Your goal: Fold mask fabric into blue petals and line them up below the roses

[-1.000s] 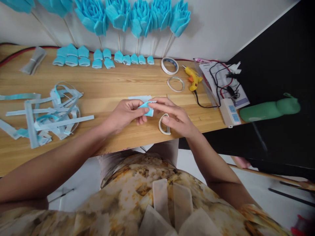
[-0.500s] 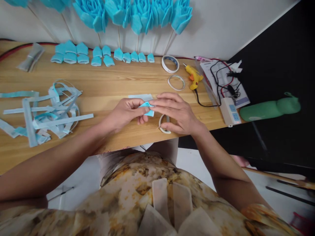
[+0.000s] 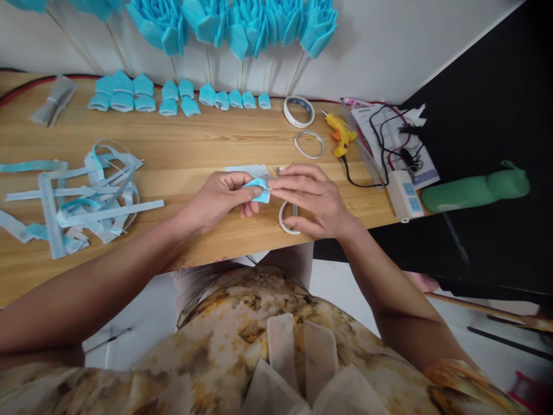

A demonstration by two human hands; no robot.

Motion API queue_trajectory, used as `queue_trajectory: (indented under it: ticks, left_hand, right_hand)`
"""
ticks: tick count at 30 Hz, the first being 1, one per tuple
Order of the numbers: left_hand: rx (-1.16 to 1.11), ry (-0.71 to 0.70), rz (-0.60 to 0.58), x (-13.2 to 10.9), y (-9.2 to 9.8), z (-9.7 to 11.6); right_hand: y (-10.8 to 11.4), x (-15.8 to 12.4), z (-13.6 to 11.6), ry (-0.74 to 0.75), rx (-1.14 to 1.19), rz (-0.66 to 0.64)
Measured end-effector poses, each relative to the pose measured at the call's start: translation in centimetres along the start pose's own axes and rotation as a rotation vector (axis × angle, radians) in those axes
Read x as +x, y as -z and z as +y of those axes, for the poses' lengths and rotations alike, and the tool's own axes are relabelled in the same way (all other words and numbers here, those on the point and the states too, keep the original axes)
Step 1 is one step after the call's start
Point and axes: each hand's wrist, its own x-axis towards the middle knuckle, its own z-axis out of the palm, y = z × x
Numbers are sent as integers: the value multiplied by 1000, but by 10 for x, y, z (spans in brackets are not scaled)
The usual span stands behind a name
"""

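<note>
- Since one second ago, the right hand [image 3: 317, 199] has shifted slightly rightward and its thumb sits lower; the left hand [image 3: 222, 196] has barely moved.
- Left fingers pinch the folded blue fabric piece [image 3: 261, 196], thumb on top; right fingertips meet its right edge, the right thumb well apart.
- Between the hands, held just above the tabletop [image 3: 194, 144], the piece looks light, soft and thin, likely to crease readily and spring open if loosened.
- It is probably best held by the folded middle, leaving the edges free to shape; a hard tug might stretch it.
- Just behind lies a pale sheet [image 3: 248, 170]; a tape roll [image 3: 281, 219] lies by the right thumb.
- Farther out: fabric strips [image 3: 142, 207], folded blue petals [image 3: 168, 108] and a yellow hot glue gun [image 3: 343, 135].
</note>
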Motion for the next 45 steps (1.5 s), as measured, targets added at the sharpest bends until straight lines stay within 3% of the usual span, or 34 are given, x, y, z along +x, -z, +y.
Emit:
queue_trajectory:
  ticks: [9,13,16,19,24,29,38,45]
  left_hand:
    - [26,9,2,-1,-1,2]
    - [37,12,23,-1,-1,1]
    - [48,17,39,-1,-1,1]
    - [50,3,36,-1,-1,1]
    - [79,-36,23,-1,-3,2]
    - [151,-61,8,-2,-4,3]
    - [142,-73,-21,-4,-5,5]
    - [136,-51,-18,-5,-6,7]
  right_hand:
    - [4,4,-2,-27,58,14]
    - [5,4,-9,-186,184,113]
    - [0,1,-15,-383,487,260]
    - [-10,-3,-20,-491,677,211]
    - [-21,-6,-20,-468,648,62]
    - [-18,-2,-21,-445,558,69]
    - [-4,1,-11,-12,135,60]
    - [4,-1,-2,-36,30,-83]
